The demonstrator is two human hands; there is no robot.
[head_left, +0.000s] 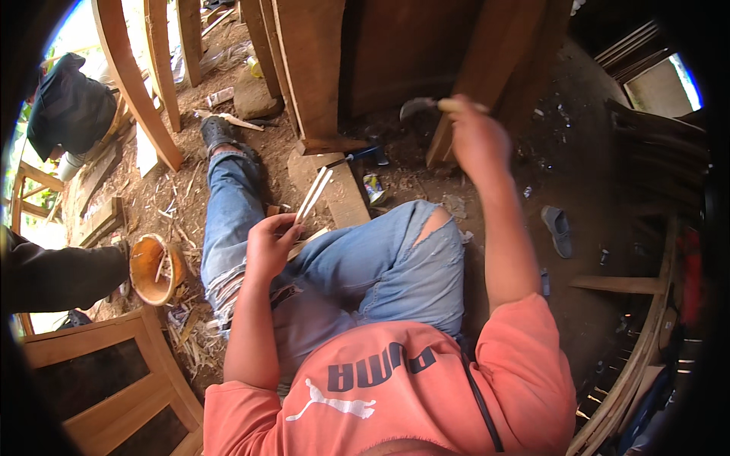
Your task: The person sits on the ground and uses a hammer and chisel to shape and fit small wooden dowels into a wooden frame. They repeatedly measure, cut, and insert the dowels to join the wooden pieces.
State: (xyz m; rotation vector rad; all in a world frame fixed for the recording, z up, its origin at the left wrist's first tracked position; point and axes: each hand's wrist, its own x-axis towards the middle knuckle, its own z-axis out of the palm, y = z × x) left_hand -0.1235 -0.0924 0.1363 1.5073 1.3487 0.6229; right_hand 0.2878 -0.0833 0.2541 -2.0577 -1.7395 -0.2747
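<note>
My left hand point(272, 242) is closed around two thin, pale wooden sticks point(310, 195), held above my bent leg in torn blue jeans point(380, 262). The sticks point up and away from me, side by side. Raised at the far right, my right hand point(477, 137) grips a knife with a short curved blade point(416, 109) and a pale handle. Its blade points left, well apart from the sticks. Below the sticks, a flat wooden board point(344, 199) lies on the dirt floor.
An orange-brown bucket point(156, 270) stands at the left among wood shavings, beside another person's dark-clothed limb point(61, 273). Wooden furniture frames point(114, 365) stand at the lower left, with tall wooden pieces point(308, 68) ahead. A grey shoe point(557, 230) lies at the right.
</note>
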